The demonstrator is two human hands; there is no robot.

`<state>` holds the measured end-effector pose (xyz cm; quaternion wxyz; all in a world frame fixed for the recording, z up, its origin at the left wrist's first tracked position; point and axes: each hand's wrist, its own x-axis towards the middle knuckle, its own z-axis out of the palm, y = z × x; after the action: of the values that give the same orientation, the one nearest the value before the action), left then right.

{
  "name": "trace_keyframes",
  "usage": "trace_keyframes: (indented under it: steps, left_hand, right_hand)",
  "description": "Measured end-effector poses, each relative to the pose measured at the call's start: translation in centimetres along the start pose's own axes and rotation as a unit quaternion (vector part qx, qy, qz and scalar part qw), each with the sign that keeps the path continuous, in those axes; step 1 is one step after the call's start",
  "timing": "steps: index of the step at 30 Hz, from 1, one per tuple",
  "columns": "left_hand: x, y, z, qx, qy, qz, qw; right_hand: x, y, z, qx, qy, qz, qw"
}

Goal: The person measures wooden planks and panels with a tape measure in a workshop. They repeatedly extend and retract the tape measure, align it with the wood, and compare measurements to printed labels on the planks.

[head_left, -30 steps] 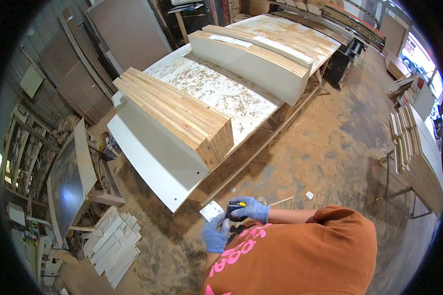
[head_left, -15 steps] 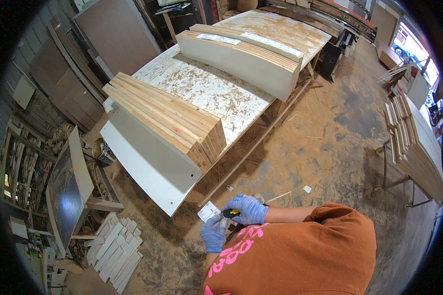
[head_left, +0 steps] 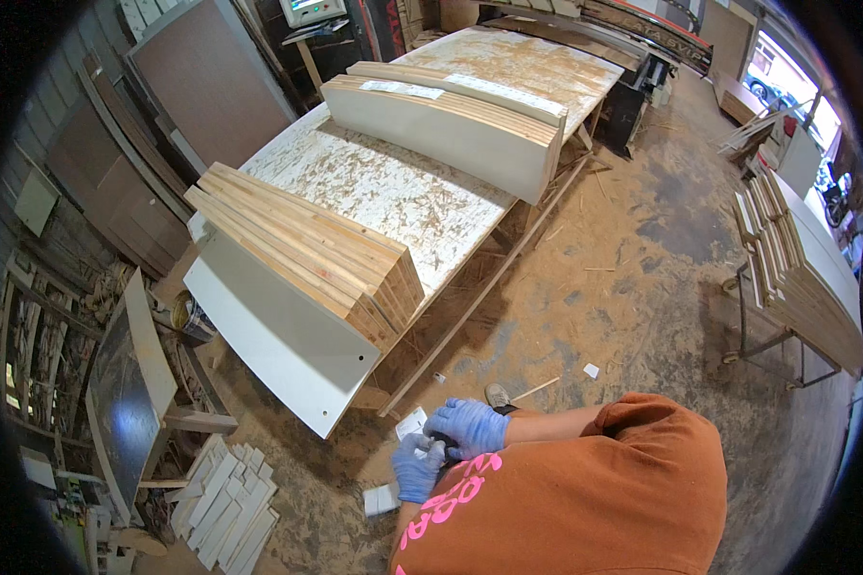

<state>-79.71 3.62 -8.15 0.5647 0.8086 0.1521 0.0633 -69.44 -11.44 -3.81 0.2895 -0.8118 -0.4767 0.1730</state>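
- Gloved fingers of my left hand (head_left: 415,470) pinch a white card (head_left: 411,423), which juts out beyond them, its lower part covered.
- Fingers of my right hand (head_left: 468,427) curl around a dark object (head_left: 442,444) between both hands; they hide most of it, so I cannot make out its shape.
- Below my left wrist shows a white paper (head_left: 382,499); what supports it I cannot tell.
- My orange shirt (head_left: 594,489) cuts off the floor beneath me, and one shoe (head_left: 497,395) only peeks out.
- Ahead, near my hands but apart, the white panel (head_left: 259,331) ends in a corner.
- Rightward, dusty floor (head_left: 633,316) stretches wide toward the stacked panels (head_left: 815,264).
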Motion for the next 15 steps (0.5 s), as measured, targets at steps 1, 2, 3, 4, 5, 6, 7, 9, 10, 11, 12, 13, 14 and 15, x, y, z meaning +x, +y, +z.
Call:
trace_keyframes:
  steps: [1, 2, 3, 4, 5, 6, 7, 9, 10, 11, 12, 13, 14, 15]
  left_hand:
    - [0.0, 0.1, 0.2, 0.013, 0.007, 0.009, 1.0]
    - [-0.1, 0.1, 0.3, 0.027, 0.013, 0.018, 0.999]
    - [-0.1, 0.4, 0.4, 0.037, 0.029, 0.031, 0.998]
    - [-0.1, 0.8, 0.5, 0.047, 0.045, 0.044, 0.997]
    - [-0.2, 1.2, 0.4, 0.058, 0.063, 0.055, 0.995]
    - [-0.2, 2.1, 0.2, 0.076, 0.059, 0.071, 0.993]
    - [0.0, 3.3, -0.1, 0.094, 0.055, 0.086, 0.99]
    - [0.0, 3.6, -0.4, 0.118, 0.057, 0.096, 0.987]
    - [-0.1, 4.0, -0.5, 0.085, 0.06, 0.105, 0.989]
    - [-0.2, 4.5, -0.7, 0.052, 0.067, 0.114, 0.99]
    - [-0.4, 4.4, -0.8, 0.037, 0.066, 0.094, 0.993]
    - [-0.7, 4.2, -0.9, 0.021, 0.065, 0.074, 0.995]
    - [-1.2, 4.0, -1.1, 0.003, 0.067, 0.052, 0.996]
    - [-1.1, 4.8, -1.5, 0.057, 0.074, 0.079, 0.992]
  right_hand:
    - [0.1, -0.4, -0.3, -0.003, -0.01, 0.021, 1.0]
    - [0.2, -0.6, -0.3, -0.005, -0.02, 0.043, 0.999]
    - [0.3, -0.7, -0.3, -0.006, -0.025, 0.06, 0.998]
    - [0.5, -0.8, -0.3, -0.007, -0.03, 0.076, 0.997]
    - [0.6, -1.0, -0.1, -0.007, -0.037, 0.09, 0.995]
    - [0.6, -1.5, -0.5, -0.003, -0.04, 0.102, 0.994]
    - [0.5, -2.1, -1.3, 0.001, -0.043, 0.113, 0.993]
    - [0.6, -2.4, -1.7, -0.002, -0.035, 0.105, 0.994]
    - [0.5, -2.3, -1.6, -0.007, -0.021, 0.088, 0.996]
    - [0.7, -2.5, -1.7, -0.013, -0.008, 0.069, 0.998]
    - [1.1, -2.8, -2.1, -0.036, -0.079, 0.088, 0.992]
    - [1.4, -3.2, -2.5, -0.038, -0.083, 0.082, 0.992]
    - [1.5, -3.6, -2.6, -0.04, -0.09, 0.076, 0.992]
    - [1.5, -3.7, -2.6, -0.041, -0.095, 0.072, 0.992]
